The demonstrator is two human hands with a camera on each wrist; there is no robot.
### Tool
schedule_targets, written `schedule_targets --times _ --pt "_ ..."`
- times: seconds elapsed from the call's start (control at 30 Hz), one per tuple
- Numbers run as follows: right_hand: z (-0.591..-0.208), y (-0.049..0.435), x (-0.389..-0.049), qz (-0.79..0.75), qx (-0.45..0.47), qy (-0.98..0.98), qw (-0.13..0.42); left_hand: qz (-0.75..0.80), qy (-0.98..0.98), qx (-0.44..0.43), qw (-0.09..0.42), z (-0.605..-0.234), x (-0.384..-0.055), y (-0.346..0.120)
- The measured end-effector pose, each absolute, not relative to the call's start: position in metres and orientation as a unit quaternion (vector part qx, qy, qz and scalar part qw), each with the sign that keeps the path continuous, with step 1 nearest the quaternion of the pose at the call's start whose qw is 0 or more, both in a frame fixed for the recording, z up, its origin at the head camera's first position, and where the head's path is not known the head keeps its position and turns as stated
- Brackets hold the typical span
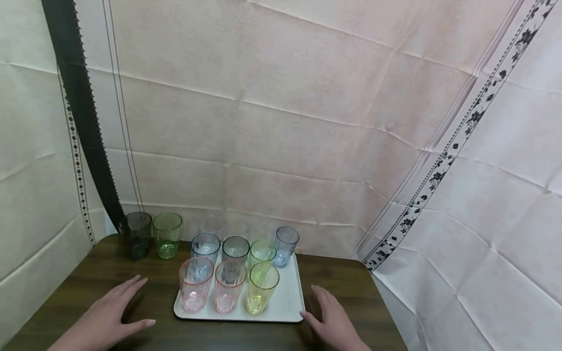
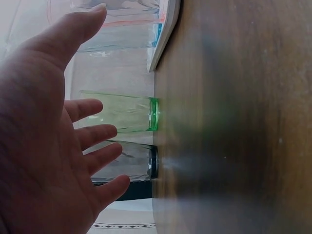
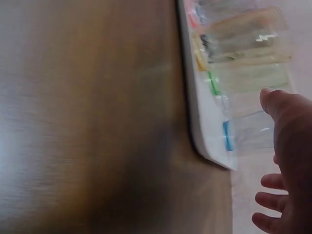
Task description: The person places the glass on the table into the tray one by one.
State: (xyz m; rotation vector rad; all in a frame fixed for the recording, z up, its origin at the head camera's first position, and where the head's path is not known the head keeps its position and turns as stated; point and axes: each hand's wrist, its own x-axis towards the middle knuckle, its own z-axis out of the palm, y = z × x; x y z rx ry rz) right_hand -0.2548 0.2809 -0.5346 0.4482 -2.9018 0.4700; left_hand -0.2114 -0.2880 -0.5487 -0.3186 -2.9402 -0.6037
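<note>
My left hand [image 1: 107,317] is held over the table left of a white tray [image 1: 289,300], fingers spread, holding nothing. On the tray's other side hovers my right hand [image 1: 331,317], also with spread fingers and nothing in it, its thumb tip right at the tray's edge. Two pink glasses [image 1: 195,287] and a yellow glass [image 1: 262,290] stand upright along the tray's front. Behind them are a blue glass [image 1: 205,242], a grey glass [image 1: 235,247] and a green glass [image 1: 263,249]. Another blue glass [image 1: 287,243] stands at the back right corner.
Left of the tray, at the table's back, stand a dark grey glass [image 1: 138,236] and a second green glass [image 1: 167,236]. Faint rims of clear glasses show behind the tray's coloured ones. A pale cloth [image 1: 285,122] hangs behind the brown wooden table [image 1: 153,292].
</note>
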Motion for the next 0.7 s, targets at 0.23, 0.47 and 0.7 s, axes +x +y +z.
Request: schedule_targets --times 0.23,0.47,0.7 --pt "-0.549 0.285 -0.24 0.115 0.19 -0.971 0.09 -0.2 -0.971 -0.109 0.067 -0.553 -0.211 -0.288" --pt "-0.557 0.288 -0.237 0.106 0.193 -0.971 0.098 -0.202 -0.971 -0.109 0.072 -0.557 -0.208 -0.29" --pt "-0.556 0.286 -0.233 0.117 0.183 -0.971 0.097 -0.271 -0.957 -0.06 0.086 -0.561 -0.225 -0.305"
